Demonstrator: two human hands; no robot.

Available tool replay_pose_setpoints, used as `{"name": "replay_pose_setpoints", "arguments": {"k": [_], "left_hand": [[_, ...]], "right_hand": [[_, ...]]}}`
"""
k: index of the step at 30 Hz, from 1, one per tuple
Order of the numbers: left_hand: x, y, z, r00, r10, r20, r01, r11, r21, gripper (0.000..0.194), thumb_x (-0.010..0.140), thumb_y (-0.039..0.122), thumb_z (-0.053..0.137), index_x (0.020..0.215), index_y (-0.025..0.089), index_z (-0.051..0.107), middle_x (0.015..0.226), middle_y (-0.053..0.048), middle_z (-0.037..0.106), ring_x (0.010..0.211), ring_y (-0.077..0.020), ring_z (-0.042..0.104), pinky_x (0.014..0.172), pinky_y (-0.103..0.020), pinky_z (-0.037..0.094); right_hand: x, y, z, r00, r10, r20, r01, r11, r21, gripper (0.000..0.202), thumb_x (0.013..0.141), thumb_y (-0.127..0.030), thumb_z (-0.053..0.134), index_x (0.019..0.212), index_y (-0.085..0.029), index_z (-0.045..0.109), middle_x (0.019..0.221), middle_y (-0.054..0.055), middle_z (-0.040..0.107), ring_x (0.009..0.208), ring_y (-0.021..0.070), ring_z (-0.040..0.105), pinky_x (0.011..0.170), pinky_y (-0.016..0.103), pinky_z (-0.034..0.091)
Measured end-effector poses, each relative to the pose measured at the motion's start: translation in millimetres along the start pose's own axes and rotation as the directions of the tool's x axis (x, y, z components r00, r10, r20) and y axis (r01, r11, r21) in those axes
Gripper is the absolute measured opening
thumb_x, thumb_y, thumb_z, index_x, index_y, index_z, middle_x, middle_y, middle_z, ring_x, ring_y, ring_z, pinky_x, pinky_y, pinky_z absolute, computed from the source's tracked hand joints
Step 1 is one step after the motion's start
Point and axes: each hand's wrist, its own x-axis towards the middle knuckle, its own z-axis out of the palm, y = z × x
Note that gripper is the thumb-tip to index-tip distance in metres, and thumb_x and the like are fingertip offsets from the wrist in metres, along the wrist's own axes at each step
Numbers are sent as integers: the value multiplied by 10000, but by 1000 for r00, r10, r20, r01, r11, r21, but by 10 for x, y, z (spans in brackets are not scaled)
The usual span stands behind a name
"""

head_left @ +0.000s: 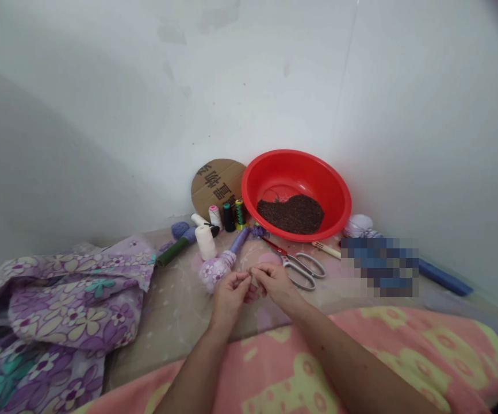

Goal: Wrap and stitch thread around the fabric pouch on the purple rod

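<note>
My left hand (232, 291) and my right hand (274, 280) meet at the fingertips, low over the cloth. Both are closed in a pinch; whatever sits between the fingers is too small to make out. Just left of my left hand lies a purple flowered, ball-headed cloth hammer (215, 271) with a wrapped purple handle. To the right of my right hand rest large scissors (303, 270) with grey handles and red on the blades. A cone of white thread (206, 241) stands behind the cloth ball.
A red basin (339, 201) holding dark grains leans at the back wall beside a round cardboard piece (217, 181). Several thread spools (229, 217) stand before it. Flowered fabric (76, 299) is heaped left; a pink and yellow blanket (382, 345) lies in front. A blurred blue patch is right.
</note>
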Motion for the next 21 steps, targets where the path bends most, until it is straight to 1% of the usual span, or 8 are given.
{"name": "replay_pose_setpoints", "arguments": {"k": [6, 12, 16, 21], "left_hand": [[2, -17, 5, 1000, 10, 10, -10, 1000, 5, 220, 593, 317, 627, 671, 120, 565, 490, 1, 615, 389, -96, 543, 396, -185, 410], [-10, -8, 5, 999, 14, 34, -14, 1000, 5, 213, 596, 325, 633, 636, 126, 569, 496, -2, 616, 402, -94, 544, 406, -185, 409], [-21, 13, -9, 998, 8, 65, -8, 1000, 2, 216, 602, 332, 629, 631, 126, 570, 505, -2, 616, 405, -95, 548, 405, -183, 405], [0, 14, -30, 997, -22, 73, 22, 1000, -5, 242, 595, 348, 634, 652, 120, 573, 521, -7, 620, 414, -99, 554, 413, -192, 422]], "right_hand": [[0, 7, -3, 1000, 0, -6, 0, 1000, -14, 306, 740, -352, 474, 499, -170, 425, 424, -62, 358, 377, 58, 343, 367, 182, 284], [11, 35, -3, 1000, -7, -16, 7, 1000, -26, 279, 733, -336, 486, 516, -162, 468, 442, -54, 381, 401, 64, 360, 381, 185, 287], [16, 42, -4, 1000, -11, -15, 10, 1000, -23, 283, 732, -336, 479, 508, -164, 454, 445, -52, 380, 403, 64, 356, 384, 188, 282], [-3, 5, -8, 999, 36, 10, -36, 999, -3, 309, 744, -373, 477, 516, -169, 437, 450, -56, 358, 400, 64, 330, 376, 190, 254]]}}
